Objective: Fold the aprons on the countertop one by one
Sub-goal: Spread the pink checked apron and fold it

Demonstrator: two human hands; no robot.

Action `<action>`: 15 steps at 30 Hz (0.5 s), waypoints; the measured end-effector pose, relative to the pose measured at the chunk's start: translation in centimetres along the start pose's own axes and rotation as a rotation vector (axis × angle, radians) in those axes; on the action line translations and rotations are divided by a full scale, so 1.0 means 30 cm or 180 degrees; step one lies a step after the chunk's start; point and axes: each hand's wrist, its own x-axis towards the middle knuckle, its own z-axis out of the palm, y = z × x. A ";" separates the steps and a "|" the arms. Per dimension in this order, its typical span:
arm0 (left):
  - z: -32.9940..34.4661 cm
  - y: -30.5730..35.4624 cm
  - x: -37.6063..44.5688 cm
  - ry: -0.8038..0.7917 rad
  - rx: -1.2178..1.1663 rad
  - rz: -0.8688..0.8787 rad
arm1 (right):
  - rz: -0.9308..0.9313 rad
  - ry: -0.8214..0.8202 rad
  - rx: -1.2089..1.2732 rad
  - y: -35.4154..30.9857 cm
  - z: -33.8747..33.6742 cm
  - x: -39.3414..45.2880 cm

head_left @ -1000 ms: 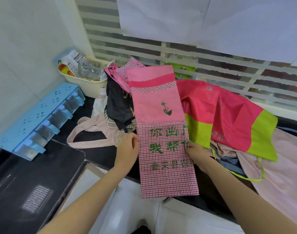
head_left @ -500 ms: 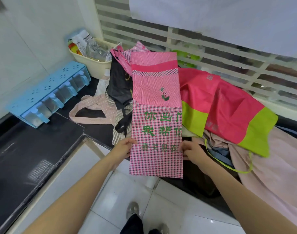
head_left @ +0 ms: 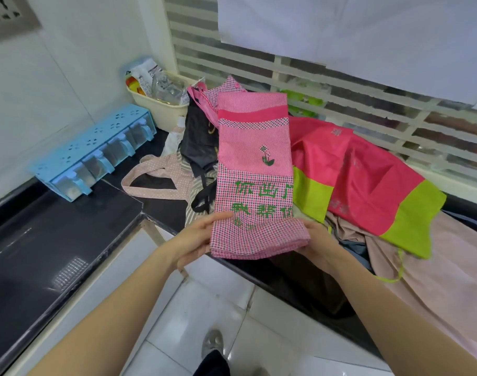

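You hold the lower hem of the pink apron (head_left: 255, 169) at the counter (head_left: 69, 234) edge, left hand (head_left: 196, 240) and right hand (head_left: 317, 241) each gripping a side of the turned-up end; the apron lies as a long narrow strip over the pile, so its lengthwise fold looks done and the crosswise folds seem to be just starting (no finished, folded apron shows anywhere); still to do, by the look of it: the red-and-green apron (head_left: 367, 180), a black one (head_left: 199, 142), a dotted one (head_left: 156, 180) and pale cloth (head_left: 435, 267) heaped at right; a blue box (head_left: 96, 150) and a basket (head_left: 156, 104) crowd the corner; the pile leaves little bare counter for folding.
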 end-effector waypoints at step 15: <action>0.025 -0.051 0.006 -0.0212 0.2332 0.0138 | 0.0230 0.0486 0.0313 0.013 0.045 0.013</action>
